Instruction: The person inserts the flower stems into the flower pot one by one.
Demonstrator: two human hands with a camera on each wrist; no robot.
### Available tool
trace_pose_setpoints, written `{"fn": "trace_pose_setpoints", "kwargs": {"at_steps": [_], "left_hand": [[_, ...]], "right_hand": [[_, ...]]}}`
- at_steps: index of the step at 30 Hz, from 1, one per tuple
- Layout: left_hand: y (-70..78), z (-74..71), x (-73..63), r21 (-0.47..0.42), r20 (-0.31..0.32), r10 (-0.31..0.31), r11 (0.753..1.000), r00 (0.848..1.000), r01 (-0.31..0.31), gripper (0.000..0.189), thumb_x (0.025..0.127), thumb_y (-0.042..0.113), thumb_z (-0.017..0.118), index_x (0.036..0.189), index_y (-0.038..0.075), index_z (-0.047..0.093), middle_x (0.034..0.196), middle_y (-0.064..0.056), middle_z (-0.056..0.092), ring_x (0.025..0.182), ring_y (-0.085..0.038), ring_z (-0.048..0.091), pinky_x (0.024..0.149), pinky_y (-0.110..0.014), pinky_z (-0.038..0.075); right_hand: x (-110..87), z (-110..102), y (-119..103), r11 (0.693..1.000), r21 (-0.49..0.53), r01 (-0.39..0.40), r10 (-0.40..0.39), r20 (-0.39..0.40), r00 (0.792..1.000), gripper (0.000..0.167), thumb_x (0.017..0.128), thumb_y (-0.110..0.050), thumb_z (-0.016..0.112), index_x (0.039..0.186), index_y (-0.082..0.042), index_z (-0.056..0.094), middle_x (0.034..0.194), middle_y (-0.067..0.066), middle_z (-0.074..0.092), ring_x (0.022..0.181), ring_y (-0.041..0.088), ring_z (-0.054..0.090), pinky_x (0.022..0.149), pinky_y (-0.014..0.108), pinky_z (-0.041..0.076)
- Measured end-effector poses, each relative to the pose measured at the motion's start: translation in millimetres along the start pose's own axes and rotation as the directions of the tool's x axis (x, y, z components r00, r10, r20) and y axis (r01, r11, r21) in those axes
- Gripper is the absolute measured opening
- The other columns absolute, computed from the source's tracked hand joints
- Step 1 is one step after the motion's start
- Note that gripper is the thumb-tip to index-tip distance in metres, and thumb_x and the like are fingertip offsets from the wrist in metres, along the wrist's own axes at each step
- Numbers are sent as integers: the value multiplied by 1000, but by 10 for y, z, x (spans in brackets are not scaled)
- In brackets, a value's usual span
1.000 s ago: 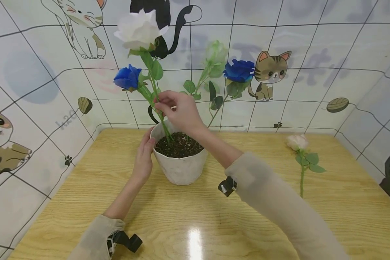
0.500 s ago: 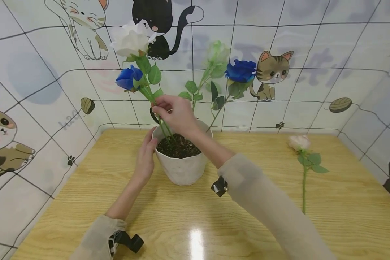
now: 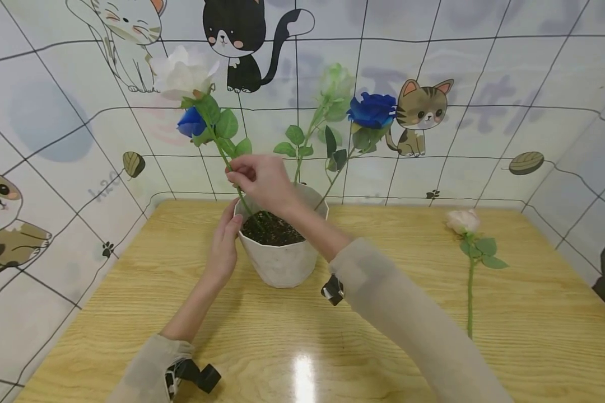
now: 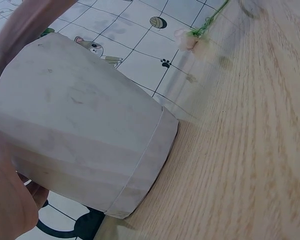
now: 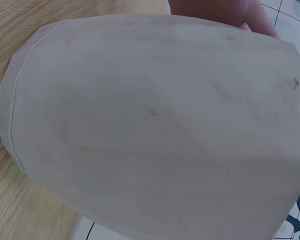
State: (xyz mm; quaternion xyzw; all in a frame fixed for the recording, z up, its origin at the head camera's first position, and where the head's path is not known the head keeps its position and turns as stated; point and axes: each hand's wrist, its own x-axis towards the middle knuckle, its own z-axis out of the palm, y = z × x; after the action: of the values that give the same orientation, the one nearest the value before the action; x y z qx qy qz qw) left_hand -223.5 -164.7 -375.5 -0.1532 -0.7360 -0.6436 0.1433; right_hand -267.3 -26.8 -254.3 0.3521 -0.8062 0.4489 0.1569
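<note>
A white faceted flower pot with dark soil stands on the table. My left hand grips its left wall, thumb near the rim and fingers reaching behind; the left wrist view shows this hand round the pot. Above the rim, my right hand pinches the green stem of a white rose between thumb and fingertips. That rose leans left, its stem running down into the soil. Partly behind it is a blue rose. The pot's wall fills most of the right wrist view.
A pale green rose and another blue rose rise from the pot's right side. One pale pink rose lies on the wooden table at right. A cat-patterned tiled wall stands close behind.
My right hand has moved left and slightly down with the white rose's stem. The bloom has tilted left and lower, now overlapping the blue rose. My left hand has stayed on the pot.
</note>
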Motion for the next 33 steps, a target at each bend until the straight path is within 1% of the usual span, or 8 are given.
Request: {"fn": "trace_pose_setpoints", "kwargs": {"at_steps": [4,6,9,12,17,21,28,33], "left_hand": [[9,-5,4,1,5,-3,1000,1000,3,55,108,31,33,157,7,31,155,-14,41,138,-30,41,112,-54,32],[13,-5,10,-5,9,6,1000,1000,-6,54,108,29,33,157,6,32,155,-14,41,138,-30,41,112,-54,32],[9,-14,12,-15,15,19,1000,1000,-18,53,108,27,33,157,6,33,154,-13,42,139,-28,41,112,-53,33],[2,-28,16,-17,16,35,999,999,-35,51,107,25,33,155,7,36,151,-10,46,137,-25,43,110,-52,36],[-3,-20,19,-16,15,49,999,999,-49,49,107,24,34,153,8,40,147,-9,49,134,-21,45,108,-50,37],[4,-16,17,-17,14,53,998,998,-53,47,107,22,35,151,7,42,144,-11,52,130,-21,47,106,-50,39],[2,-37,15,-12,19,39,999,999,-38,49,107,23,34,154,7,38,150,-11,46,134,-24,44,108,-53,37],[4,-37,14,-15,17,36,999,999,-36,51,107,24,34,155,7,36,154,-12,42,138,-27,40,110,-56,34]], "right_hand": [[4,56,-9,1000,-29,13,-12,10,1000,14,97,-8,68,103,1,76,91,9,76,79,14,71,71,16,51],[6,73,-15,999,-44,13,-12,16,1000,14,97,-9,68,103,0,76,91,9,76,79,14,71,71,15,50],[-6,103,-11,999,-52,4,-2,42,999,14,98,-11,67,103,-1,76,91,8,76,79,12,70,71,15,49],[-25,132,-7,999,-54,-3,6,60,998,15,98,-11,67,103,-2,77,92,7,76,79,11,70,72,15,50],[-34,152,1,997,-68,22,-19,50,999,14,98,-11,67,101,-1,77,91,6,76,79,12,70,73,15,49],[-29,164,-1,997,-78,9,-5,59,998,14,98,-11,67,102,-2,77,91,6,76,79,12,70,73,14,49],[-16,188,-52,997,-83,-1,8,85,996,18,98,-13,68,109,-2,76,97,7,76,83,13,71,73,14,50],[-34,176,-80,996,-79,-44,53,107,993,21,98,-18,69,113,-6,76,102,5,76,86,10,70,75,15,50]]}}
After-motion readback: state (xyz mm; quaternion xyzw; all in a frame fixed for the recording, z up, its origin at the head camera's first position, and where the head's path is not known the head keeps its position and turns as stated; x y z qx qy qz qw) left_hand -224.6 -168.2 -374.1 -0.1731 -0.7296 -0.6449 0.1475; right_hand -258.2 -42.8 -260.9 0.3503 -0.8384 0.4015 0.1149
